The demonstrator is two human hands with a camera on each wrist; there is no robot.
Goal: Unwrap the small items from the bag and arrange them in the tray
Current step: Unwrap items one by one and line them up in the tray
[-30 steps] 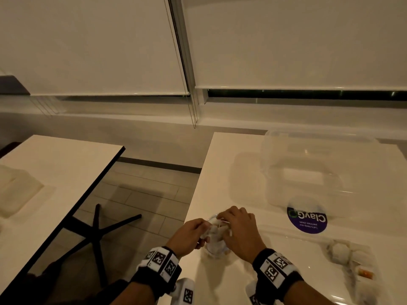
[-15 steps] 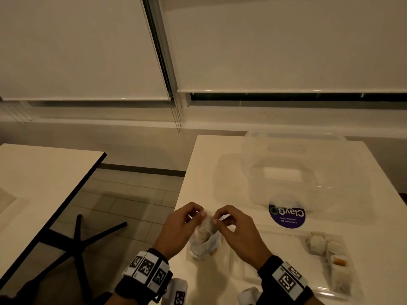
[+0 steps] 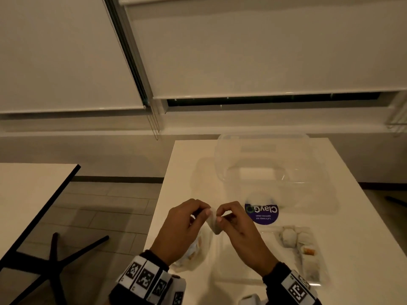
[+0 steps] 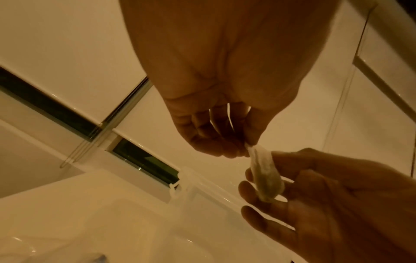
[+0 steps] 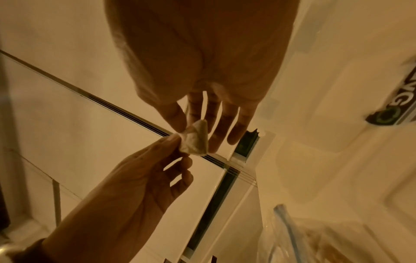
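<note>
Pinched between both hands above white table [image 3: 363, 216]: small wrapped item [image 3: 214, 223]. Left hand [image 3: 182, 225] grips wrapper tip at 9 o'clock; right hand [image 3: 237, 225] holds body at 3. Bag [image 3: 193, 254] lies under left hand. Tray [image 3: 317, 280], several pieces inside, at 4 o'clock.

My hands met above the near edge of the table.

My left hand [image 3: 185, 225] and right hand [image 3: 237, 227] held a wrapped item [image 3: 214, 223] between them, over the table [image 3: 180, 164]. The bag [image 3: 193, 254] lay under my left hand. The tray [image 3: 242, 276] lay to its right, items [image 3: 288, 236] at its right end. A lidded box [image 3: 273, 172] stood behind. Another table [image 3: 28, 188] stood at left.
</note>
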